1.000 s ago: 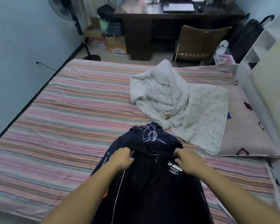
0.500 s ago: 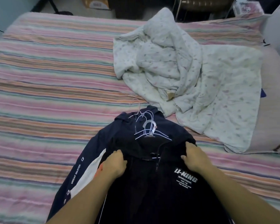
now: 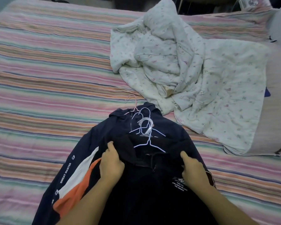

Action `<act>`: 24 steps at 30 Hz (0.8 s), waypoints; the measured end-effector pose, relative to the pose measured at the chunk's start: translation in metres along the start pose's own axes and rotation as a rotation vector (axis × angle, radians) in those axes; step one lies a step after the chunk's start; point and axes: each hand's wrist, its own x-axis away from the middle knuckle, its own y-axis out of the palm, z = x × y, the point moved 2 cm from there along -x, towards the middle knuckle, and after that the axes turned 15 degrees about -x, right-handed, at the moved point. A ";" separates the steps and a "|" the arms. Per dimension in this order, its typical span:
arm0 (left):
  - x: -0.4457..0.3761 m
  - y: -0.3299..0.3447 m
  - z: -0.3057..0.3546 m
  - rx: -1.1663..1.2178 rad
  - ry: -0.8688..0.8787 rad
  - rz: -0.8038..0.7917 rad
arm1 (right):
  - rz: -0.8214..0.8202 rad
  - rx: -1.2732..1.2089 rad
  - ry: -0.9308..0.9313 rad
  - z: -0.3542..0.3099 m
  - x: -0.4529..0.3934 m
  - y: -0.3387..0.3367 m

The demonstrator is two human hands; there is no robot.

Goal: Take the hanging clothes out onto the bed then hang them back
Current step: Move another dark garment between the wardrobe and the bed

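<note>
A stack of dark jackets (image 3: 152, 192) lies on the striped bed (image 3: 47, 82), still on several hangers (image 3: 146, 129) whose hooks stick out at the collars. The top jacket is black with white chest lettering. Under it lies a navy one with a white and orange sleeve (image 3: 75, 181). My left hand (image 3: 111, 166) grips the top jacket's left shoulder. My right hand (image 3: 194, 169) grips its right shoulder. Both thumbs point toward the collar.
A crumpled white floral blanket (image 3: 185, 62) lies just beyond the jackets to the right, partly over a pale pillow (image 3: 276, 111). The striped sheet stretches to the left. Dark furniture shows at the top edge.
The camera has tilted down and come closer to the bed. Both hands have slid the black jacket down toward me, uncovering more of the hangers and the navy jacket's sleeve.
</note>
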 end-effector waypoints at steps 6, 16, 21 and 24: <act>0.068 -0.040 -0.019 0.104 0.054 0.139 | 0.053 -0.188 -0.054 -0.012 0.064 -0.024; 0.246 -0.200 -0.061 0.222 0.377 0.415 | 0.187 -0.338 -0.361 -0.075 0.255 -0.135; 0.365 -0.258 -0.099 0.181 0.330 0.489 | 0.018 -0.069 -0.672 -0.115 0.344 -0.177; 0.435 -0.281 -0.129 0.147 0.267 0.545 | -0.093 -0.005 -0.784 -0.141 0.396 -0.194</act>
